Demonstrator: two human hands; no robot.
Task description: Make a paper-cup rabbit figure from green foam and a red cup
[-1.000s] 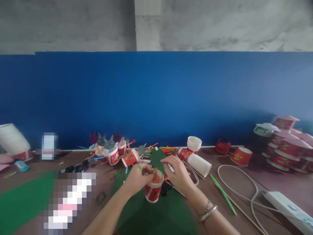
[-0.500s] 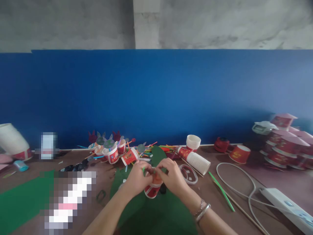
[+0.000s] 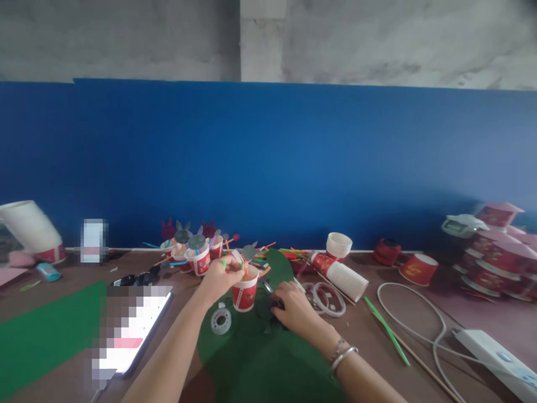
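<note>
A red-and-white paper cup (image 3: 244,295) stands upright on the dark green sheet (image 3: 272,364), orange showing at its mouth and an orange strip at its right rim. My left hand (image 3: 218,282) is closed, its fingers pinching the cup's left rim. Right of the cup, my right hand (image 3: 296,307) curls low over the sheet around the dark handles of scissors (image 3: 267,287), whose metal blades point up and left. Its fingers partly hide the handles. A roll of clear tape (image 3: 221,321) lies just below my left hand.
Decorated cups (image 3: 197,260) stand behind on the left. A stack of paper cups (image 3: 346,280) lies on its side to the right, beside clear tubing rings (image 3: 331,299). Further right are a white cable, a power strip (image 3: 495,358) and piled red cups (image 3: 495,257). A phone (image 3: 138,336) lies left.
Both hands were together over the cup. My right hand has left it for the scissors at its right. The cup, in my left hand, has shifted left and up.
</note>
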